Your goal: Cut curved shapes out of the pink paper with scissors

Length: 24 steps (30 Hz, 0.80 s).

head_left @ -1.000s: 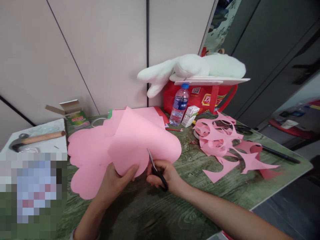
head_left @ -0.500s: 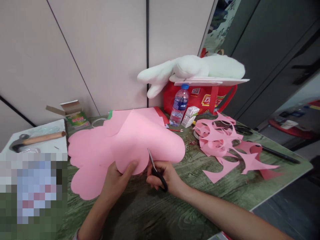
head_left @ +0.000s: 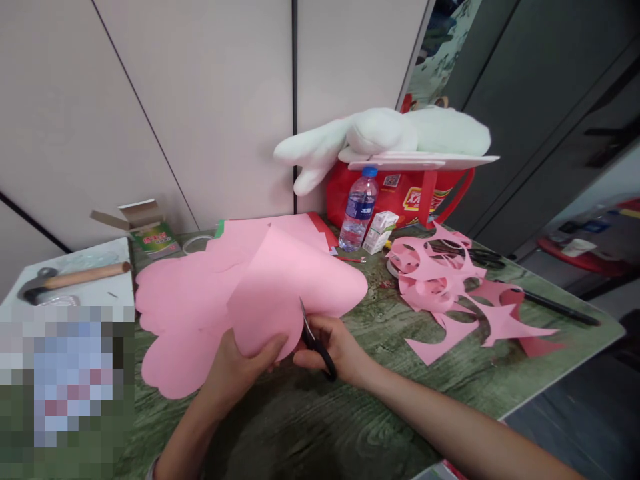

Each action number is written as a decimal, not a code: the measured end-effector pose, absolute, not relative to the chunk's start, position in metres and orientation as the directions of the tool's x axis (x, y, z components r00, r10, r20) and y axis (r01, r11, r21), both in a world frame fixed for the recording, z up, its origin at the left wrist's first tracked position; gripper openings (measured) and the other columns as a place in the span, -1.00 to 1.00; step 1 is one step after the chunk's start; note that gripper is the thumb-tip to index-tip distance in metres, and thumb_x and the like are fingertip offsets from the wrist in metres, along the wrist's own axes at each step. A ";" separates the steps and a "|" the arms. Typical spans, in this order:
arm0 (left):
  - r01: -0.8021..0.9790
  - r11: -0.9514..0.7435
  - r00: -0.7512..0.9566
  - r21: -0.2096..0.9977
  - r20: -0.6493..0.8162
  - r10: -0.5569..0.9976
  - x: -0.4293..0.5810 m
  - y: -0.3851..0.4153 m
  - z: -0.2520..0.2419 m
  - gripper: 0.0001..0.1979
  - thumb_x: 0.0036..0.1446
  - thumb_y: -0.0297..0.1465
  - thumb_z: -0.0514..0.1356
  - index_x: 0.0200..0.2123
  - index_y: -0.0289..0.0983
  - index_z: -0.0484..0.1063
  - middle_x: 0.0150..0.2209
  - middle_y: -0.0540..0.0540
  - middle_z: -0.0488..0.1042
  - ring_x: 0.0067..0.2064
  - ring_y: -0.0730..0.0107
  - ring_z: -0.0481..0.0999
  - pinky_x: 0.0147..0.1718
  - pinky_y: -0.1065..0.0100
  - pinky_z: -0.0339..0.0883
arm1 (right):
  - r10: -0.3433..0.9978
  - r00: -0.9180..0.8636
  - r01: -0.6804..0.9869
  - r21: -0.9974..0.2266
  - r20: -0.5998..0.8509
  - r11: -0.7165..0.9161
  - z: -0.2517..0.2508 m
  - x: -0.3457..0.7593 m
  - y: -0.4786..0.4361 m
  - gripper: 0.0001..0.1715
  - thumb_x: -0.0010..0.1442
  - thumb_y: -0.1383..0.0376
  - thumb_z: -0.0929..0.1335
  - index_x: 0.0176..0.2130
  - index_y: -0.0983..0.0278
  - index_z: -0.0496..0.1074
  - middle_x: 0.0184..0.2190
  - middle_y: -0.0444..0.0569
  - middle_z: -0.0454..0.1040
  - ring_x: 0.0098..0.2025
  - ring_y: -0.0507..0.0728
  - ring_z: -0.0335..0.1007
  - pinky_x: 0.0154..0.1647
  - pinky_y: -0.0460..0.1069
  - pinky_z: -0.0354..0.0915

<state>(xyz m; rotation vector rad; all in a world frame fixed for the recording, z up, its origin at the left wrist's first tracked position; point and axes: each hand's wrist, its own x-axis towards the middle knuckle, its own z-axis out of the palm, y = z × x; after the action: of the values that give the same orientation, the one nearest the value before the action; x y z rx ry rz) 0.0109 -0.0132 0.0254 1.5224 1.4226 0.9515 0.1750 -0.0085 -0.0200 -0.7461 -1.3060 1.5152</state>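
A curled sheet of pink paper [head_left: 285,277] is pinched at its rounded lower edge by my left hand [head_left: 250,363], thumb on top. My right hand [head_left: 333,350] is closed round the black handles of a pair of scissors [head_left: 314,343]. The blades point up and slightly left, against the paper beside the rounded edge; the cut itself is partly hidden by the curl. Left of the sheet lie pink scalloped paper pieces [head_left: 175,300], overlapping on the green table [head_left: 380,413]. Behind it is a stack of pink sheets [head_left: 295,227].
Pink paper scraps [head_left: 445,280] are heaped at the right beside a black rod [head_left: 560,308]. A water bottle [head_left: 357,210] and a small carton [head_left: 380,232] stand before a red bag [head_left: 395,193] bearing a white plush toy [head_left: 390,133]. A hammer [head_left: 80,275] lies at left.
My left hand has shifted slightly right along the paper's rounded edge, turning the sheet a little. The scissors have moved slightly right, and their blades look more closed.
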 end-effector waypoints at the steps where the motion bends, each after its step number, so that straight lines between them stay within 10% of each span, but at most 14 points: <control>1: 0.367 -0.023 0.075 0.930 -0.005 0.997 0.011 -0.013 0.026 -0.71 -0.13 -0.21 0.28 -0.70 -0.24 0.37 -0.73 0.01 0.41 -0.63 0.37 0.39 -0.61 0.36 0.28 | 0.928 -0.348 -0.268 -0.963 0.132 0.036 -0.021 0.175 -0.009 -0.46 -0.29 0.05 0.56 -0.48 0.31 0.31 -0.61 -0.25 0.21 -0.56 -0.06 0.03 -0.55 -0.11 0.03; 24: 0.382 -0.075 0.056 0.921 0.058 0.997 0.010 -0.012 0.028 -0.70 -0.13 -0.25 0.26 -0.76 -0.25 0.33 -0.77 0.03 0.37 -0.66 0.43 0.33 -0.62 0.39 0.21 | 0.927 -0.365 -0.161 -0.986 0.087 0.030 -0.022 0.177 -0.010 -0.46 -0.16 -0.04 0.49 -0.49 0.33 0.31 -0.68 -0.23 0.20 -0.63 -0.06 0.02 -0.62 -0.11 -0.07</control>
<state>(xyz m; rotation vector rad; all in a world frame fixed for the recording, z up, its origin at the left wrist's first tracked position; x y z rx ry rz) 0.0098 -0.0124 0.0284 1.5675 1.4249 1.0138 0.1771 -0.0097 -0.0224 -0.8453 -1.3868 1.5024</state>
